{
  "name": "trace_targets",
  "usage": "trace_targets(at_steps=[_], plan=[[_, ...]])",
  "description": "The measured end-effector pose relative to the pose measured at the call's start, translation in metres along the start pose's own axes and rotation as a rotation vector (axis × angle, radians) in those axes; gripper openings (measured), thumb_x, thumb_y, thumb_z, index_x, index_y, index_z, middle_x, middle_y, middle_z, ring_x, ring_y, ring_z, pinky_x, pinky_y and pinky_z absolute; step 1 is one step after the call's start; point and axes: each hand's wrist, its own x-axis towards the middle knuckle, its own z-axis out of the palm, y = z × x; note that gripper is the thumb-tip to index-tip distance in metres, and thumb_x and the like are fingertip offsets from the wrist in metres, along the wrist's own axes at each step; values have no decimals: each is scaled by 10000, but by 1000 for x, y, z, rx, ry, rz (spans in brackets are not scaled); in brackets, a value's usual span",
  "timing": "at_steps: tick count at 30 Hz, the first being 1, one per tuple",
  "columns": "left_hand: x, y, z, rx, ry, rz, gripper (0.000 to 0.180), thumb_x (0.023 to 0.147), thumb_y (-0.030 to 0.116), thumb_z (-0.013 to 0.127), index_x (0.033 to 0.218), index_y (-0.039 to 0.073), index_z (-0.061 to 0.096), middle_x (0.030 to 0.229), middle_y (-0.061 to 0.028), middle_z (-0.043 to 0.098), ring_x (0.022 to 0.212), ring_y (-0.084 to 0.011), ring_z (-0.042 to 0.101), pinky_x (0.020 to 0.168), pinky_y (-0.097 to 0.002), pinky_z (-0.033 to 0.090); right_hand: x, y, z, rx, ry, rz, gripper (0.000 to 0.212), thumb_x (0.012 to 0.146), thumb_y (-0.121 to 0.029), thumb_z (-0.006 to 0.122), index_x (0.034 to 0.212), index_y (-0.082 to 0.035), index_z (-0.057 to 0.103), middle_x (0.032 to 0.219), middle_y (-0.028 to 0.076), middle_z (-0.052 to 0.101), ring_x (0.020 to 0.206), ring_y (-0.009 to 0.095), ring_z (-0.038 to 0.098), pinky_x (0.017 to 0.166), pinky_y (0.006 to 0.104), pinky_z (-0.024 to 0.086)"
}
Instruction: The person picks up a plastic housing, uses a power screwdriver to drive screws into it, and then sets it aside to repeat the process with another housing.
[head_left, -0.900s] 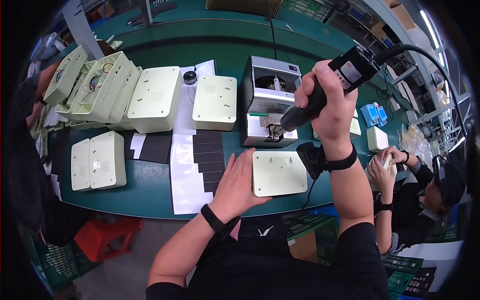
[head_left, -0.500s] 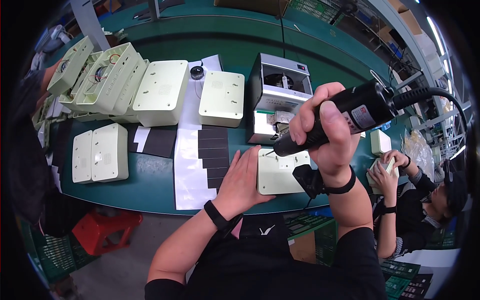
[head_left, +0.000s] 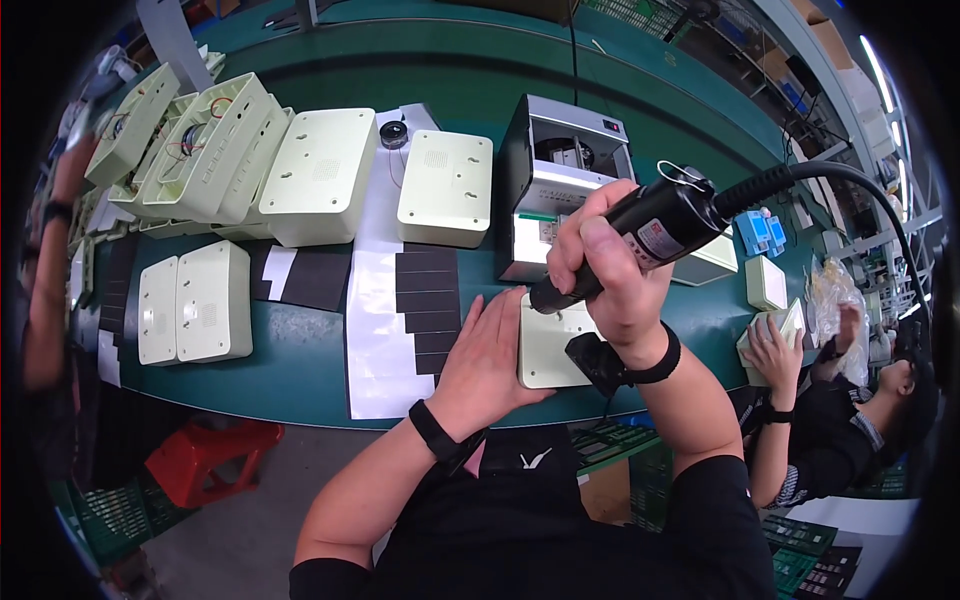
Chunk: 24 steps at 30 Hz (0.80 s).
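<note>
Pale case [head_left: 550, 368] abuts left hand [head_left: 485, 360], thumb apart from fingers; right hand [head_left: 622, 290] clamped around black driver [head_left: 672, 212], its nose nearer case's far-left corner than before.

A green table [head_left: 300, 370] carries pale plastic boxes [head_left: 550, 365], white paper [head_left: 375, 370], black sheets [head_left: 322, 275] and a silver machine [head_left: 572, 182].

I stood at a green table [head_left: 300, 345], grey floor [head_left: 265, 505] below. Red stool [head_left: 207, 462] was low on my left, green crate [head_left: 130, 520] next to it. Grey post [head_left: 175, 45] rose far left. Far right, tube light [head_left: 877, 75] glowed near brown cartons [head_left: 828, 45].
</note>
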Motion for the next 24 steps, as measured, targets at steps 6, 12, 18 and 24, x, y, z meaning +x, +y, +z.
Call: trace_targets(at_steps=[6, 12, 18, 24], plan=[[-1, -2, 2, -14, -15, -4, 1097, 619, 358, 898, 1463, 20, 285, 1411, -175, 440, 1352, -340, 432, 1186, -548, 247, -3, -7, 4, -48, -29, 19, 153, 907, -133, 565, 942, -15, 475, 655, 76, 525, 505, 152, 510, 504, 295, 448], [-2, -1, 4, 29, -3, 4, 1130, 593, 332, 915, 1446, -20, 263, 1399, -216, 436, 1351, -350, 429, 1180, -527, 265, 11, -36, -18, 51, 106, -147, 191, 928, -191, 591, 958, -20, 511, 658, 72, 529, 497, 157, 519, 496, 299, 446], [0, 1, 1, 45, -26, 15, 1136, 592, 341, 918, 1442, -25, 259, 1388, -222, 443, 1347, -354, 432, 1180, -530, 264, 41, -43, -37, -133, 201, -182, 213, 937, -227, 599, 949, -31, 516, 668, 74, 534, 492, 163, 520, 489, 311, 445], [-2, -1, 2, 47, -18, -3, 1134, 589, 324, 922, 1439, -20, 253, 1374, -216, 455, 1340, -354, 439, 1174, -534, 272, 20, -45, -33, -114, 155, 2, 218, 937, -229, 580, 969, -29, 500, 688, 87, 531, 504, 169, 512, 504, 322, 449]])
